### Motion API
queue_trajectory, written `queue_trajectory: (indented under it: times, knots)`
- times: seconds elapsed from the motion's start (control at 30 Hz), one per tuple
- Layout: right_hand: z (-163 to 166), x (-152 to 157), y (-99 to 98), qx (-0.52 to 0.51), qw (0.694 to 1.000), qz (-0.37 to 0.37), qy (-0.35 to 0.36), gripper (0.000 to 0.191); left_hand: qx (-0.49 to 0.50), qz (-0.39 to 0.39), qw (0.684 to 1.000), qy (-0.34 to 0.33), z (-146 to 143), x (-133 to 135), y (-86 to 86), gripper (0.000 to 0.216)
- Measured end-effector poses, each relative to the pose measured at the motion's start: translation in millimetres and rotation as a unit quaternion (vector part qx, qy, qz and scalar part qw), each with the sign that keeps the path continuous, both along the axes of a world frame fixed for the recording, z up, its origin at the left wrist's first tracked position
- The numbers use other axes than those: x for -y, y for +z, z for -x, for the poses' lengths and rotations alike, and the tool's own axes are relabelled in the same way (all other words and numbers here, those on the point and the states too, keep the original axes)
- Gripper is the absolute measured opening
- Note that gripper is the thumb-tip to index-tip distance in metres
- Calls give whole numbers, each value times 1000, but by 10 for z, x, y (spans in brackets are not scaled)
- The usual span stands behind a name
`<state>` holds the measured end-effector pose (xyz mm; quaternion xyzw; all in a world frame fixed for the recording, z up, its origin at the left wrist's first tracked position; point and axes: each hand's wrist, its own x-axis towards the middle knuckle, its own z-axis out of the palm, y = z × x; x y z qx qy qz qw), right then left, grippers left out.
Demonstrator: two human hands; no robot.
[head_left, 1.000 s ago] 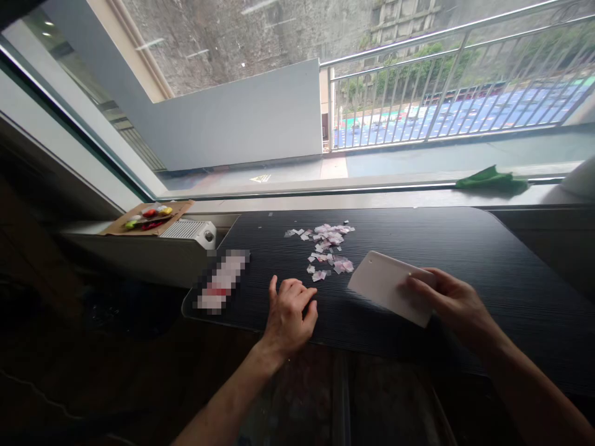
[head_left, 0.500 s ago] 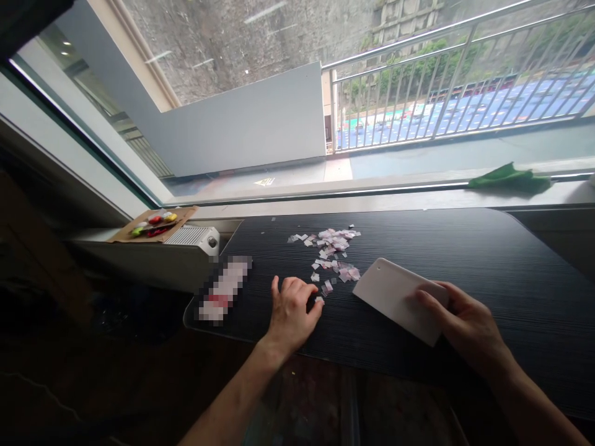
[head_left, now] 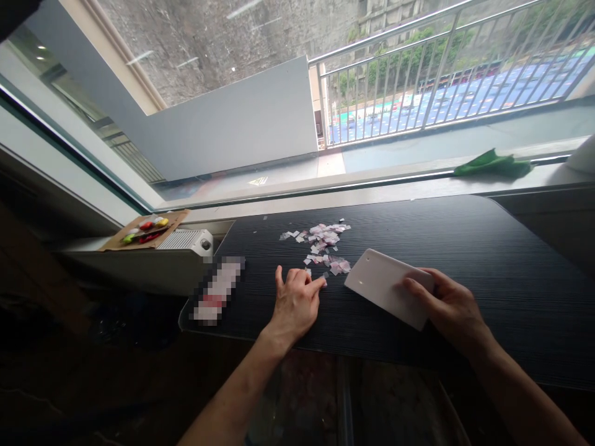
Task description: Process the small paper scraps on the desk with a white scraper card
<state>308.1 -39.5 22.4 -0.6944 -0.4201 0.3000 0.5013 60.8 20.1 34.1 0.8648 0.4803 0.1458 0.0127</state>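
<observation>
While the right hand [head_left: 453, 310] clamps a white card [head_left: 381, 286], left hand [head_left: 297, 303], grip apart, touches scraps [head_left: 325, 238] beside it.

Single head-worn view, looking forward and down across the black mat [head_left: 465, 248] toward the window railing [head_left: 418, 80] at 12 o'clock. Range is close: the left hand [head_left: 295, 303] enters from 6 o'clock, the right hand [head_left: 453, 310] from 4 o'clock.

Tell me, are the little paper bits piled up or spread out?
Spread out: the paper scraps lie scattered over the black mat, gaps between them.
</observation>
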Motion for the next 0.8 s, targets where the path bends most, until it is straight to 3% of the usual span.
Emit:
queue_trajectory:
  times: [0.1,0.3,0.47,0.6,0.8]
  knots:
    - [-24,-18,-40,0,1000,-5,16,32,6,-9,999,-31,39,50,0,28]
    - [-70,-41,-97,12,1000,-5,18,34,7,-21,999,-31,171,137,-4,25]
    - [-9,-33,-37,-13,1000,-14,-1,30,29,-40,999,-20,183,165,-31,24]
    - [162,-39,40,-34,999,-27,-2,31,56,-30,997,-37,194,177,-156,27]
    - [446,-143,179,113,986,-68,104,31,80,-47,995,-35,209,193,-276,28]
